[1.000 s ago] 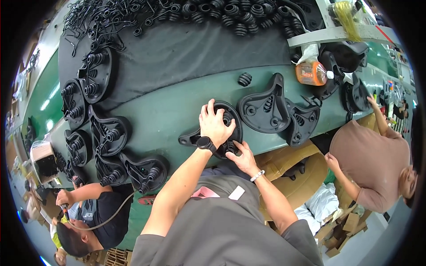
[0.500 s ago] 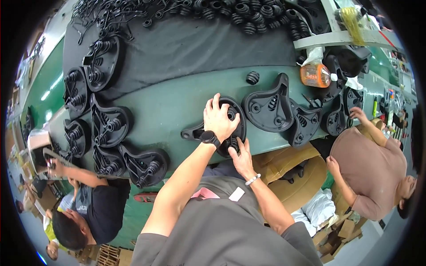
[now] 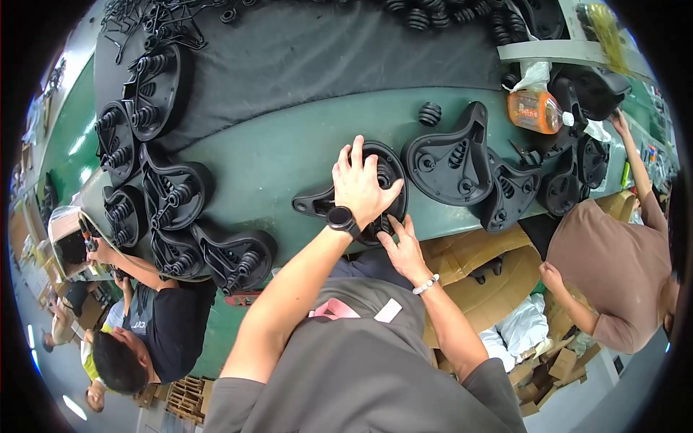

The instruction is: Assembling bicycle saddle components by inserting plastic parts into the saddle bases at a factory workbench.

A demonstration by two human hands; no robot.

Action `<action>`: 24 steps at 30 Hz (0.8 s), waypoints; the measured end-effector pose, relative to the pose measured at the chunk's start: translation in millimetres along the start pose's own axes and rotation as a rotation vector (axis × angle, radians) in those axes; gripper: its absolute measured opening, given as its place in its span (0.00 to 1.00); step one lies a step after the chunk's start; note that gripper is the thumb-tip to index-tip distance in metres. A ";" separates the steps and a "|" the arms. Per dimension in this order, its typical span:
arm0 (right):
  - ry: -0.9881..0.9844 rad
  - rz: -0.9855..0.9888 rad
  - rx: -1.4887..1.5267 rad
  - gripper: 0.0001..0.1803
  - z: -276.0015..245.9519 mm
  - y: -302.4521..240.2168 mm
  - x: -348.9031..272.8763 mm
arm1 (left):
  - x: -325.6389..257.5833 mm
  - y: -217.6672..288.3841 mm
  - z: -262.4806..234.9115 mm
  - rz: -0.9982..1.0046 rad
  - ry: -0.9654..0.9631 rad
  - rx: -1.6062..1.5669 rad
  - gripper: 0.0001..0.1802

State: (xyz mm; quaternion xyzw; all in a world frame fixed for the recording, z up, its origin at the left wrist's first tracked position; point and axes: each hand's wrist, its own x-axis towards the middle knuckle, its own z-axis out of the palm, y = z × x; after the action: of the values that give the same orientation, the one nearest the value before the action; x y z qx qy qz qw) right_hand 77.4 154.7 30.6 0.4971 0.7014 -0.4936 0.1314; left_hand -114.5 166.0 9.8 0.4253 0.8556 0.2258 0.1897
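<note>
An upturned black bicycle saddle (image 3: 312, 204) lies before me on the green bench, its nose pointing left. Across its middle rests my left hand (image 3: 361, 189), palm down with fingers spread, covering much of the underside. A dark coil spring (image 3: 386, 173) shows beside those fingers at the wide end. At the saddle's near edge, my right hand (image 3: 406, 251) has its thumb and fingers around the rim by the near spring, which is partly hidden. Just right of it lies another upturned saddle (image 3: 440, 169) with no coil springs on its wide end. A loose black spring (image 3: 429, 114) stands farther back.
Saddles fitted with springs (image 3: 177, 191) are grouped at left. More saddles (image 3: 509, 189) lie at right near an orange bottle (image 3: 533, 112). A black cloth (image 3: 310, 61) covers the far bench, with springs and wire parts on it. Co-workers (image 3: 610, 267) flank me; a cardboard box (image 3: 469, 252) stands below the edge.
The view has shifted slightly. My left hand stays over the saddle; my right hand's fingers have parted a little at the near rim. The right-hand co-worker now reaches farther across the bench.
</note>
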 end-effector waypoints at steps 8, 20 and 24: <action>-0.099 0.049 0.067 0.42 -15.5 -7.8 21.0 | 14.7 0.2 5.2 -0.065 -0.126 0.017 0.27; 0.384 -0.102 -0.096 0.35 33.1 -8.8 17.0 | 13.1 -0.3 -6.7 -0.059 -0.203 0.021 0.30; 0.461 -0.188 -0.113 0.35 40.0 5.9 19.6 | 13.2 2.4 -5.0 -0.088 -0.209 0.000 0.29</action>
State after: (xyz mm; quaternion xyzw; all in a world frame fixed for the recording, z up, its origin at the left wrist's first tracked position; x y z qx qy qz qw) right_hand 60.8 133.0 -5.1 0.5210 0.7825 -0.3372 -0.0507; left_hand -123.0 177.0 13.5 0.4087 0.8490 0.1718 0.2875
